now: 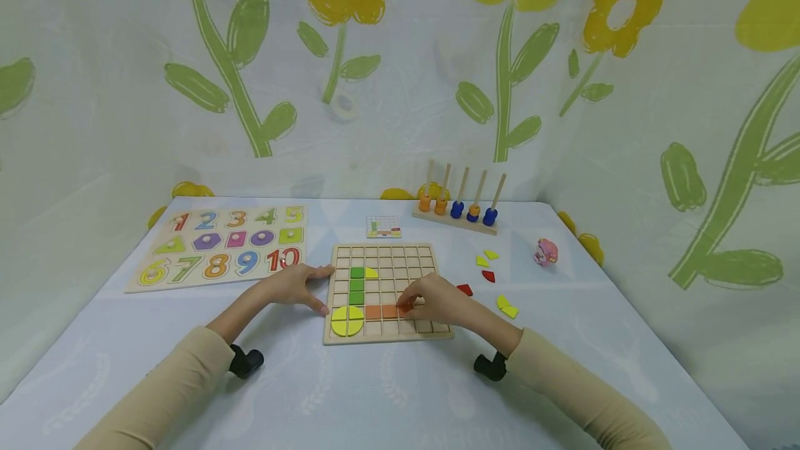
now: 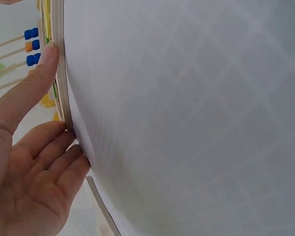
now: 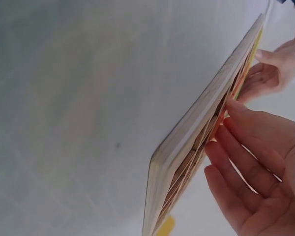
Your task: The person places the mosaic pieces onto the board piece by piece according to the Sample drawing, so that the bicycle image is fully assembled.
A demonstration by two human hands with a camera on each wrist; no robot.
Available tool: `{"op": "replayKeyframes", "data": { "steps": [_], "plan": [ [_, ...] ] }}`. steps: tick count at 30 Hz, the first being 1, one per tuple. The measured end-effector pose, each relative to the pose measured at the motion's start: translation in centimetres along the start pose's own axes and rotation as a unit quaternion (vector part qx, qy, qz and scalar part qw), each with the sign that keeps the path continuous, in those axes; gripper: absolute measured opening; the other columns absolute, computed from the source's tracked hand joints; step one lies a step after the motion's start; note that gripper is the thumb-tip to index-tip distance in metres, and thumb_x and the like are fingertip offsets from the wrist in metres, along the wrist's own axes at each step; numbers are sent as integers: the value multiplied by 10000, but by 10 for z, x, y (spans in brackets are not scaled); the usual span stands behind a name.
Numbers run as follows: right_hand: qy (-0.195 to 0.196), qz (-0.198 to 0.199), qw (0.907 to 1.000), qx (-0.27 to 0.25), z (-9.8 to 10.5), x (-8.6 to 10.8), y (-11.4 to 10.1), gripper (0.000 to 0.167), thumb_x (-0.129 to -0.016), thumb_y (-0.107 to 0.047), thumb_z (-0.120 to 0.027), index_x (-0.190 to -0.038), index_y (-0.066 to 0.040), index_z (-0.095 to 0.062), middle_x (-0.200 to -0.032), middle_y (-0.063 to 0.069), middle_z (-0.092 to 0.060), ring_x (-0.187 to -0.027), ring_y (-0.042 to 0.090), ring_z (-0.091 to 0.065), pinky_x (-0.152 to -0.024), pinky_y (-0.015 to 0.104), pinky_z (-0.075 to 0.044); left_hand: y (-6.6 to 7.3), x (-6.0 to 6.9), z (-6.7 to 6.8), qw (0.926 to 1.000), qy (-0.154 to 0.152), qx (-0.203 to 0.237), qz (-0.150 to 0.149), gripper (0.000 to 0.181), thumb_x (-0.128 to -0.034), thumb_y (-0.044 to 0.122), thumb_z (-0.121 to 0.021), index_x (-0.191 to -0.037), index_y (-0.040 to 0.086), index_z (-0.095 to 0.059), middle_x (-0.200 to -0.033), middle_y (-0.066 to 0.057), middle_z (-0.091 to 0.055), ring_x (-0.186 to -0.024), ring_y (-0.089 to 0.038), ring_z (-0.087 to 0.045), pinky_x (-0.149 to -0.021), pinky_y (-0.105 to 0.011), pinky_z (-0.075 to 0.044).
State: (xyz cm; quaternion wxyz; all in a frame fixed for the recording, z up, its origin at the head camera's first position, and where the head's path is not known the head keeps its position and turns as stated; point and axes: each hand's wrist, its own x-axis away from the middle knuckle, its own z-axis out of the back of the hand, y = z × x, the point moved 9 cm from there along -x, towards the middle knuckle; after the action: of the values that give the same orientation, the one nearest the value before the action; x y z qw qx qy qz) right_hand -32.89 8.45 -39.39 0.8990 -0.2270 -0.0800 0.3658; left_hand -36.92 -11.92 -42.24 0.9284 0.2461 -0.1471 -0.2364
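Observation:
A wooden grid board (image 1: 387, 341) lies on the table. My left hand (image 1: 290, 286) touches its left edge, thumb nearer me and fingers spread further up; in the left wrist view the thumb (image 2: 46, 64) rests along the rim. With thumb and index finger my right hand (image 1: 437, 301) pinches an orange square tile (image 1: 403, 312) at the board's surface, at the right end of an orange row (image 1: 382, 312). Fingers partly cover that tile. Four yellow quarter pieces form a circle (image 1: 346, 321) at lower left. Green squares (image 1: 357, 285) stand in a column, beside a yellow quarter piece (image 1: 371, 273).
Loose yellow pieces (image 1: 507, 307) and red pieces (image 1: 488, 276) lie right of the board. A pattern card (image 1: 383, 226) lies behind it. Beyond are a number puzzle (image 1: 219, 250) at left, a peg stand with beads (image 1: 456, 217) and a pink toy (image 1: 546, 252).

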Motion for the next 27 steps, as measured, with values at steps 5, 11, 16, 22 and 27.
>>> {"op": "replayKeyframes", "data": {
  "steps": [5,11,16,22,27],
  "plan": [
    [8,-92,10000,23,0,2,2,212,-822,-42,-753,-1030,-83,-754,-948,-22,-721,-859,109,-643,-803,251,-536,0,0,0,10000,9,-27,-29,926,-707,382,-850,-1449,38,-418,-1456,-231,-402,-1343,-430,-353,-1056,-553,-334],
    [40,-55,10000,-2,9,6,7,246,-829,-78,-753,-1074,-84,-737,-1042,9,-714,-942,175,-640,-806,325,-539,2,1,0,10000,6,-63,-42,925,-712,393,-844,-1451,38,-415,-1454,-232,-402,-1342,-434,-353,-1055,-555,-334],
    [149,-178,9995,-220,28,14,17,278,-856,-95,-732,-1126,-37,-707,-1097,77,-701,-1010,268,-626,-841,431,-530,2,1,1,10000,-5,-45,-22,927,-712,389,-845,-1453,40,-412,-1457,-233,-398,-1343,-434,-352,-1055,-554,-335],
    [588,-413,9973,-122,57,25,39,318,-852,-80,-732,-1153,7,-681,-1104,143,-690,-1008,313,-632,-890,488,-505,3,1,1,10000,-11,-37,-42,923,-714,387,-844,-1452,38,-413,-1459,-227,-398,-1347,-431,-346,-1061,-558,-325],
    [757,-668,9949,-38,72,34,68,299,-854,-84,-732,-1134,11,-686,-1086,146,-693,-983,299,-636,-891,466,-512,1,1,0,10000,0,-47,-45,925,-711,392,-845,-1451,37,-415,-1459,-227,-399,-1344,-432,-351,-1056,-557,-332]
  ]
}}
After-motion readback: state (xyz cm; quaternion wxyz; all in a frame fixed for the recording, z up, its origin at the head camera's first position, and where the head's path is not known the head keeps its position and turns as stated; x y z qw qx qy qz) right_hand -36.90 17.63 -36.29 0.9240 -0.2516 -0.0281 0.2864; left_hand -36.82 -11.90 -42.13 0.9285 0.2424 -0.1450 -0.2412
